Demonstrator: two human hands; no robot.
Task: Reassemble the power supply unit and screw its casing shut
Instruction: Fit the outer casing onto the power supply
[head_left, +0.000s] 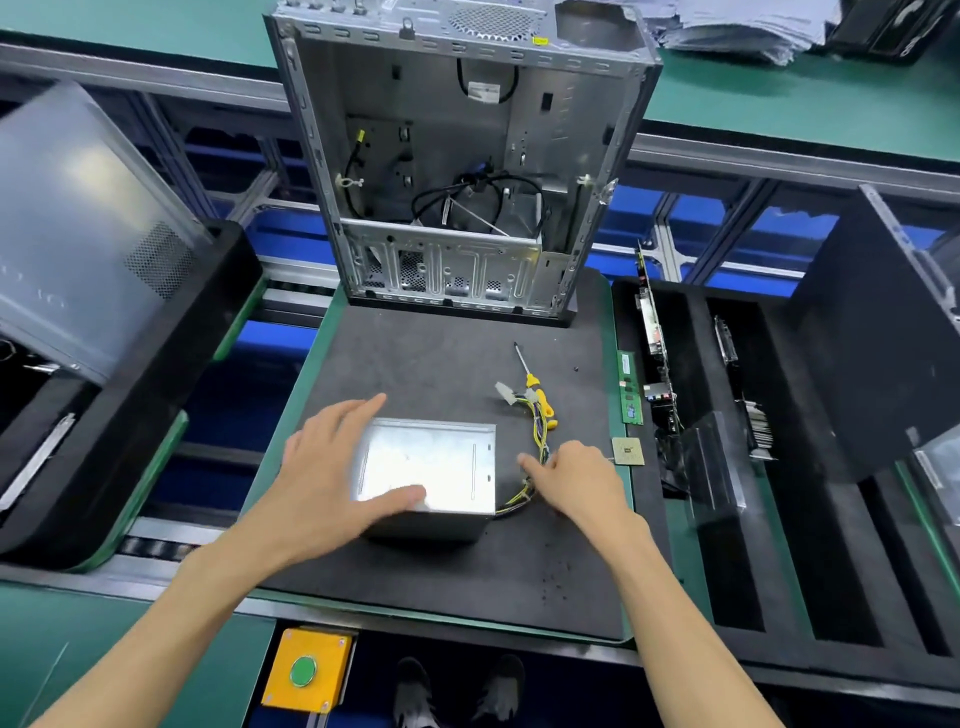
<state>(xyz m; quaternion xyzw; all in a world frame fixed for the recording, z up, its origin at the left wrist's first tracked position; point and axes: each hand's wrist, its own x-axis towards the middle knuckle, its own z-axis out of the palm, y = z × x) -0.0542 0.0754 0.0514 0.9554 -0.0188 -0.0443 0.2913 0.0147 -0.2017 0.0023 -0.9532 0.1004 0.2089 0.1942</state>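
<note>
Grey sheet-metal power supply box (431, 470) between both hands: left hand (332, 467) spread flat, thumb resting on lid; right hand (576, 480) loosely curled over yellow-black cable bundle (537, 441), fingertips blurred, grip unclear.

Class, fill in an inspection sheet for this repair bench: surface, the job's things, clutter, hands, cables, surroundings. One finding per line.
Surface: dark foam mat on a green tray.
Job's things: power supply unit with its metal cover on; yellow-handled screwdriver lying beyond it; one loose screw on the mat.
Clutter: processor chip and memory stick at the mat's right edge.
Hands: left hand spread open over the unit's cover; right hand at the wire bundle, grip unclear.
Cables: yellow and black wire bundle leaving the unit's right side.
Surroundings: open computer case standing behind; foam slot rack holding boards on the right; green button box below.
</note>
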